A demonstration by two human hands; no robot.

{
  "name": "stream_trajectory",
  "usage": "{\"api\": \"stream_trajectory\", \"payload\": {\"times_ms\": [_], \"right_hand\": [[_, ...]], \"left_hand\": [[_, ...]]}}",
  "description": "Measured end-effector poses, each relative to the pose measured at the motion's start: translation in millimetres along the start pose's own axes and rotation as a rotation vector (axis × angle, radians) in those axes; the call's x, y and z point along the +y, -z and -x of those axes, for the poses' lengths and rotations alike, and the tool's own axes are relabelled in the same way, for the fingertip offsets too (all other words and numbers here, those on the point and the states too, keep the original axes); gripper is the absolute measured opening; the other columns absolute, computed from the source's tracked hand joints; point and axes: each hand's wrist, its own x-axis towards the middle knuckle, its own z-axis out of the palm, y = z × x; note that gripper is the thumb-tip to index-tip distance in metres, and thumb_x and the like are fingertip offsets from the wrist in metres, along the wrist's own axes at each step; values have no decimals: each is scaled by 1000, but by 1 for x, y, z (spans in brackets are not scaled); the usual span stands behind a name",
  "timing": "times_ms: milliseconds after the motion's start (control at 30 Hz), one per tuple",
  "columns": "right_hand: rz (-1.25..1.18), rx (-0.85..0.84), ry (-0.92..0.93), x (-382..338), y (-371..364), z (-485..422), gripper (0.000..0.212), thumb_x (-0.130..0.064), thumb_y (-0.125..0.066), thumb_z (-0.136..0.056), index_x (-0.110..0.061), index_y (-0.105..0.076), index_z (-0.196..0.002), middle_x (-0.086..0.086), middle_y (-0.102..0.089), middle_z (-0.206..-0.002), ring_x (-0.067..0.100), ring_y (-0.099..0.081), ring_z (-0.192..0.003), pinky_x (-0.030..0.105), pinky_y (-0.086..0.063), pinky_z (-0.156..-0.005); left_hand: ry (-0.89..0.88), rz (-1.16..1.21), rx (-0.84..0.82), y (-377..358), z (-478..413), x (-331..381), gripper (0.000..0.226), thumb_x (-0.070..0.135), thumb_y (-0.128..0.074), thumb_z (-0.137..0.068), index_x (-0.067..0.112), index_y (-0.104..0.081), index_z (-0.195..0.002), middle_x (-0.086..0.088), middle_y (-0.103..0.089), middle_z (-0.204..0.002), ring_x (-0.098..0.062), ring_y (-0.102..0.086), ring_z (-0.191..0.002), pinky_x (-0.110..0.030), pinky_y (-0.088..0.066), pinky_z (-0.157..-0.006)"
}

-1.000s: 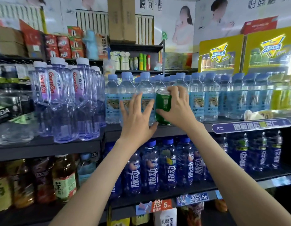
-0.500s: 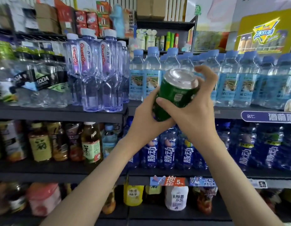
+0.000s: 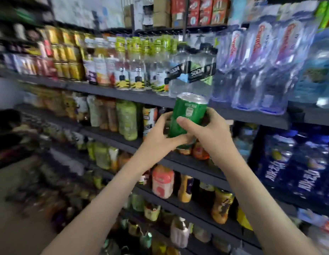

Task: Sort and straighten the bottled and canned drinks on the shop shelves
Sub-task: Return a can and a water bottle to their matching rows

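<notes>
A can (image 3: 188,115), green with a silver top, is grasped by both hands: the left hand (image 3: 158,138) is curled round its lower side, and the right hand (image 3: 213,138) is wrapped round it with the thumb laid across the front. It is held slightly tilted in the air before the shelf (image 3: 108,90). Its contents cannot be seen. Clear water bottles (image 3: 252,80) are ranged behind it.

Both bare forearms outstretched, left hand (image 3: 160,136) and right hand (image 3: 213,137) curled together round one green can (image 3: 189,115).

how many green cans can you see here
1. The green metal can is in mid-air before the dark shelves, gripped between the left hand on its left side and the right hand on its right. Blurred shelves may hide more.
</notes>
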Motion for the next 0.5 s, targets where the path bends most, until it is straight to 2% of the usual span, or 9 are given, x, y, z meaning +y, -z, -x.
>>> {"api": "stream_trajectory", "payload": {"times_ms": [100,233,333,400,500], "right_hand": [[-94,-59,-20,-10,-87,-19,46,-44,-80,-67,-22,-66,-104,-8,-72,-96,7,-68,-87,37,-57,-81],[-213,-104,-39,-29,-206,-42,45,-43,-80,-66,-23,-66,-104,-10,-71,-97,7,-68,-87,34,-57,-81],[-271,-124,-43,-39,-286,-56,41,-41,-80,-67,-25,-66,-102,-11,-71,-97,6,-68,-88,32,-57,-79],[-298,-132,-39,-43,-331,-68,38,-38,-81,-68,-25,-67,-101,-11,-71,-96,4,-68,-86,28,-57,-75],[-277,-142,-12,-47,-388,-90,38,-38,-80,-70,-24,-67,-102,-11,-71,-96,4,-68,-87,27,-56,-75]], "left_hand": [[63,31,59,84,7,-23,41,35,-70,-83,42,-48,-117,31,-57,-106,19,-54,-96,-12,-47,-82],[91,-68,154,201,8,-49,40,38,-66,-85,44,-42,-116,39,-46,-102,29,-45,-85,-6,-42,-75],[97,-128,182,280,5,-69,36,36,-66,-84,48,-42,-109,38,-48,-102,26,-49,-87,-11,-46,-80],[72,-165,187,322,0,-83,36,36,-66,-84,49,-45,-111,37,-51,-107,23,-51,-92,-7,-44,-81],[53,-158,205,375,-13,-106,37,35,-65,-85,45,-49,-116,30,-56,-114,11,-56,-103,-10,-47,-84]]}}
